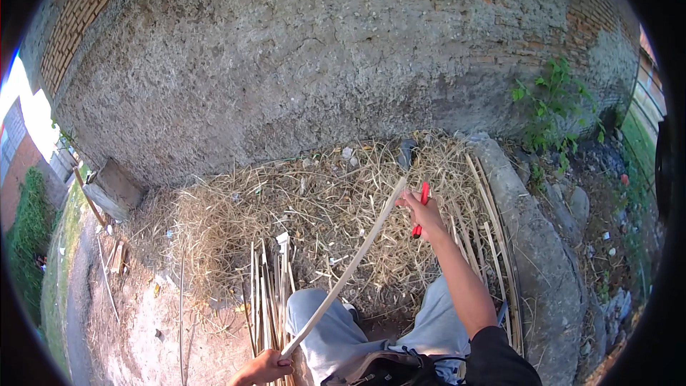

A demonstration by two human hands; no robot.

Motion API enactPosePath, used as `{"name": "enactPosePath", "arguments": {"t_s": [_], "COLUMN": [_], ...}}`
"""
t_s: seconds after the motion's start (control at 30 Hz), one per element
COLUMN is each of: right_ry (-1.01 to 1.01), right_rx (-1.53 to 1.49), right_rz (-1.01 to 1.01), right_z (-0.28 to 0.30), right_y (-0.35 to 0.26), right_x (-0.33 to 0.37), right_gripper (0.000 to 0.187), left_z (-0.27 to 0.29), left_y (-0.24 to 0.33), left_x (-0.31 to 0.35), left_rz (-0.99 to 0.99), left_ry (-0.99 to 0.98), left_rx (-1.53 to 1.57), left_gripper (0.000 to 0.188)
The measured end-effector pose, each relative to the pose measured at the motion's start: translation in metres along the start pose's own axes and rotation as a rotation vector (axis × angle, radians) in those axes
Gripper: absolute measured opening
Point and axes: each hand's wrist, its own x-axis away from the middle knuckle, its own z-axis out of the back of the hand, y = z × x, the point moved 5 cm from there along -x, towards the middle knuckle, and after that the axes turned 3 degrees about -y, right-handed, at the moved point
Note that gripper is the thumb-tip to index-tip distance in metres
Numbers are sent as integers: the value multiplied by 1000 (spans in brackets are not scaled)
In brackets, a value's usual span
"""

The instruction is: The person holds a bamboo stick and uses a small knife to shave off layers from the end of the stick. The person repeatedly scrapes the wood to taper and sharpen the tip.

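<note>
A long, pale strip [350, 269], which looks like split bamboo, slants across my lap from lower left to upper right. My left hand [263, 369] is closed around its near end, low in the picture. At the far end my right hand [424, 216] has its thumb and fingers against the strip or right beside it. The same hand grips a slim red tool [425, 191] with a dark lower end; the fingers cover its middle, and I cannot make out a blade.
Tangled pale shavings [214, 221] cover the ground before a rough wall [286, 57]. Upright strips [264, 293] stand by my left knee, and longer strips [493, 221] lie to the right, along a concrete edge [532, 264]. A green plant [554, 104] grows at the wall.
</note>
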Motion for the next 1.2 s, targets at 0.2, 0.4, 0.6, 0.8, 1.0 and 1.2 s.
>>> {"name": "enactPosePath", "arguments": {"t_s": [0.2, 0.4, 0.6, 0.8, 1.0, 1.2], "right_ry": [-21, 17, 167, 145, 201, 298], "right_rx": [-191, -221, -266, -238, -228, -367], "right_rz": [64, 37, 39, 39, -52, -57], "right_z": [17, 31, 49, 54, 61, 101], "right_y": [13, 17, 22, 23, 31, 41], "right_x": [-3, 4, 7, 5, -1, -17], "right_gripper": [31, 21, 15, 18, 20, 42], "left_z": [-16, -24, -16, -14, -7, 60], "left_y": [-47, -71, -40, -55, -65, -14], "left_x": [-40, -70, -83, -96, -104, -141], "left_rz": [30, 106, 238, 191, 137, 113], "left_ry": [-285, -223, -54, 195, 285, 534], "left_rx": [84, 242, 325, 254, 354, 208], "left_gripper": [35, 45, 38, 31, 30, 28]}}
